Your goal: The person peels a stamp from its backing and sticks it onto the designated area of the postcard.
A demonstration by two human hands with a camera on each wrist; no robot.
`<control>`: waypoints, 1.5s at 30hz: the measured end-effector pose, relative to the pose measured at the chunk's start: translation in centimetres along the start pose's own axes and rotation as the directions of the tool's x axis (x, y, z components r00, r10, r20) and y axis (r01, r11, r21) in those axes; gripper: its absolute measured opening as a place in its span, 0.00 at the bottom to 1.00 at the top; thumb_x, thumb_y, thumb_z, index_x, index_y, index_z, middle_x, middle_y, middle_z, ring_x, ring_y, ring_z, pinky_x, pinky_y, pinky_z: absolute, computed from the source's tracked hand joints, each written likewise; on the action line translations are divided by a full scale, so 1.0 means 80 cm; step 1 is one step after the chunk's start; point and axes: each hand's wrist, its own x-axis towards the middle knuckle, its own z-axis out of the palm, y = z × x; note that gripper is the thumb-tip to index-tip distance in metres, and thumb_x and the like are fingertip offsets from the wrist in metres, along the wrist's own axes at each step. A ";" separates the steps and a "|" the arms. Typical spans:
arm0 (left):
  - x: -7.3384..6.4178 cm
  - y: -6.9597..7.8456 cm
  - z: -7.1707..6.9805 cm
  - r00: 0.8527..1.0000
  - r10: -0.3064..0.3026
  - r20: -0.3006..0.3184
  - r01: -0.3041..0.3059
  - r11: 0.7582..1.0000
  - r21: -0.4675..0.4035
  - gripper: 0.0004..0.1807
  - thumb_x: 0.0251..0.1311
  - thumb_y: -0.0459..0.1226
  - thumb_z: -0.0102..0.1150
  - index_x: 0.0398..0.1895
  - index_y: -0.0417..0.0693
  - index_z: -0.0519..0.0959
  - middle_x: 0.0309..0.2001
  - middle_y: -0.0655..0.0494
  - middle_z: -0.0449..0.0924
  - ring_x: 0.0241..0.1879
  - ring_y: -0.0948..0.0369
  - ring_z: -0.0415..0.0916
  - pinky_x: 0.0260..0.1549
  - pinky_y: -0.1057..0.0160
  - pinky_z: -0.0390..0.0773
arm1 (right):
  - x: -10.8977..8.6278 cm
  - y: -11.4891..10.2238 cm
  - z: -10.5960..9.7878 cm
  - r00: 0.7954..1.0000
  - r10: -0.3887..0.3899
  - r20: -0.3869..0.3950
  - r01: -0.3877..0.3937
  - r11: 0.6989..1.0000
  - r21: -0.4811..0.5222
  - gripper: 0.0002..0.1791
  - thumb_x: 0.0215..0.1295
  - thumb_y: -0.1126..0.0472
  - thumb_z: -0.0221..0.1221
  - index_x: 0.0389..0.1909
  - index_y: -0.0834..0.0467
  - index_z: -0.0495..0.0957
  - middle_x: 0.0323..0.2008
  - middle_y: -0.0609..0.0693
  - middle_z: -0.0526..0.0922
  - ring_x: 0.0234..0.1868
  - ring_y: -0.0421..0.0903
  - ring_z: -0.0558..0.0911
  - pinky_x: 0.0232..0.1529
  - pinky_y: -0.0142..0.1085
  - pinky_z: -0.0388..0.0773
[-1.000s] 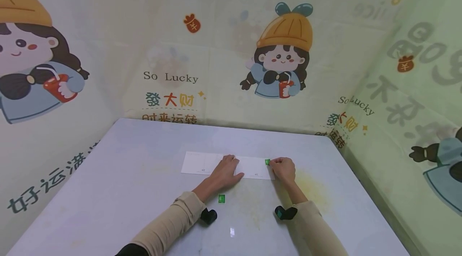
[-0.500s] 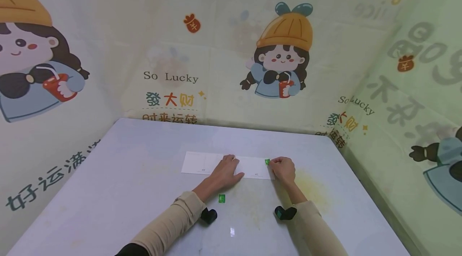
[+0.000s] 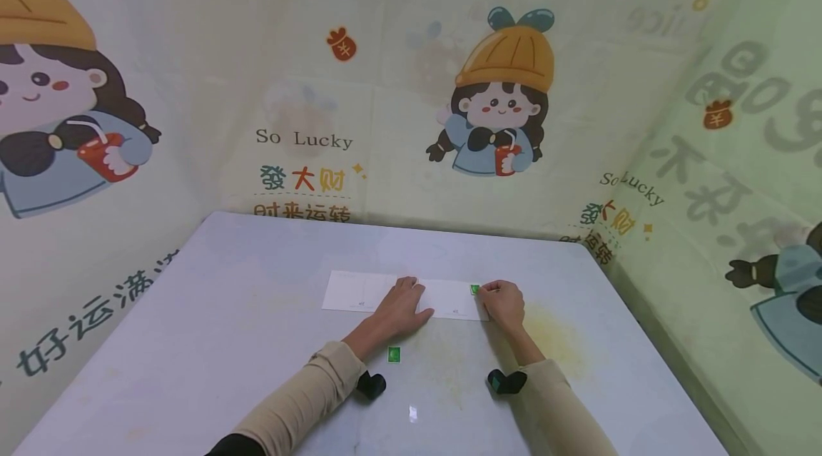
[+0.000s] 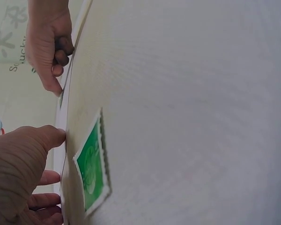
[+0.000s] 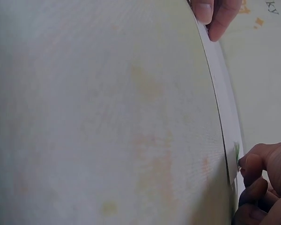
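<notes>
Here, green stamp [image 3: 474, 290] edge-pinched in right grip [image 3: 504, 303], left grip [image 3: 401, 306] spread on paper [image 3: 449, 296]

Left hand [image 3: 401, 306]: palm down, fingers reaching far, thumb spread rightward. Left forearm [image 3: 302, 392]: sleeved, slanting from near left toward the middle; wrist bare. Right hand [image 3: 504, 305]: fingers curled, thumb and forefinger pinched, pointing left. Right forearm [image 3: 568, 406]: sleeved, slanting from near right; wrist bare.

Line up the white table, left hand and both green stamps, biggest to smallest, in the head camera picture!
1. White table
2. Left hand
3. Loose stamp and pinched stamp: unranked; the second may be partly hidden by the right hand.
</notes>
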 end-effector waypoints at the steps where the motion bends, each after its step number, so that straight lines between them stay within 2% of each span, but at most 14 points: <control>1: 0.000 0.000 0.000 1.000 -0.002 0.002 0.002 1.000 -0.001 0.33 0.71 0.50 0.59 0.70 0.37 0.71 0.72 0.40 0.67 0.74 0.48 0.61 0.72 0.50 0.63 | 0.000 0.001 0.000 1.000 -0.008 -0.001 0.008 1.000 0.005 0.12 0.63 0.61 0.60 0.38 0.66 0.85 0.32 0.57 0.84 0.33 0.51 0.79 0.30 0.36 0.70; 8: -0.001 0.001 0.001 1.000 -0.002 -0.009 0.002 1.000 0.000 0.33 0.71 0.50 0.59 0.69 0.37 0.72 0.71 0.40 0.67 0.73 0.47 0.62 0.72 0.50 0.64 | -0.005 0.004 -0.007 0.998 -0.069 -0.002 0.069 0.997 0.046 0.13 0.68 0.59 0.59 0.42 0.67 0.83 0.31 0.57 0.82 0.32 0.50 0.76 0.28 0.34 0.69; 13: -0.001 0.000 0.003 1.000 0.005 -0.019 -0.005 1.000 0.012 0.32 0.71 0.50 0.59 0.69 0.37 0.72 0.71 0.40 0.68 0.73 0.48 0.62 0.72 0.51 0.64 | -0.013 0.003 -0.015 0.989 -0.141 0.040 0.142 0.990 -0.023 0.15 0.68 0.59 0.61 0.47 0.67 0.81 0.37 0.59 0.84 0.35 0.51 0.78 0.31 0.35 0.74; 16: -0.001 0.000 0.003 1.000 0.008 -0.022 -0.007 1.000 0.019 0.32 0.71 0.50 0.59 0.68 0.37 0.72 0.71 0.40 0.68 0.73 0.48 0.63 0.71 0.51 0.65 | -0.017 0.002 -0.017 0.976 -0.207 0.067 0.212 0.973 -0.090 0.16 0.67 0.60 0.61 0.48 0.68 0.80 0.40 0.60 0.85 0.39 0.53 0.81 0.40 0.43 0.79; 20: -0.001 0.000 0.003 1.000 0.006 -0.019 -0.006 1.000 0.022 0.32 0.71 0.50 0.59 0.69 0.37 0.72 0.71 0.40 0.68 0.73 0.48 0.63 0.71 0.51 0.64 | -0.021 0.000 -0.016 0.960 -0.258 0.108 0.274 0.946 -0.171 0.20 0.66 0.59 0.63 0.52 0.69 0.79 0.46 0.63 0.84 0.45 0.57 0.81 0.50 0.52 0.80; 24: -0.001 0.001 0.003 1.000 0.003 -0.013 -0.003 1.000 0.019 0.32 0.71 0.50 0.58 0.69 0.37 0.72 0.71 0.40 0.68 0.73 0.48 0.63 0.72 0.51 0.64 | -0.024 -0.003 -0.014 0.943 -0.301 0.144 0.330 0.908 -0.257 0.25 0.65 0.57 0.65 0.55 0.71 0.78 0.51 0.66 0.83 0.51 0.61 0.81 0.55 0.54 0.78; 26: -0.002 0.002 0.003 1.000 0.003 -0.012 -0.003 1.000 0.019 0.32 0.71 0.50 0.58 0.69 0.37 0.72 0.71 0.40 0.68 0.73 0.48 0.63 0.72 0.51 0.64 | -0.026 -0.003 -0.014 0.929 -0.334 0.161 0.369 0.877 -0.306 0.27 0.64 0.56 0.67 0.56 0.72 0.78 0.53 0.67 0.82 0.54 0.63 0.79 0.57 0.55 0.77; 31: -0.003 0.004 0.003 1.000 0.002 -0.009 -0.001 1.000 0.021 0.33 0.71 0.51 0.58 0.69 0.37 0.72 0.71 0.40 0.67 0.73 0.47 0.62 0.72 0.50 0.64 | -0.033 -0.002 -0.013 0.907 -0.374 0.195 0.421 0.830 -0.365 0.32 0.64 0.54 0.69 0.60 0.72 0.75 0.58 0.70 0.79 0.58 0.65 0.76 0.60 0.56 0.76; 45: -0.003 0.002 0.003 1.000 0.012 -0.010 -0.012 1.000 0.013 0.33 0.72 0.50 0.58 0.70 0.38 0.71 0.72 0.40 0.66 0.73 0.47 0.61 0.72 0.49 0.64 | -0.037 -0.004 -0.015 0.875 -0.403 0.266 0.478 0.803 -0.356 0.37 0.68 0.50 0.66 0.68 0.70 0.69 0.68 0.69 0.72 0.69 0.67 0.70 0.67 0.61 0.69</control>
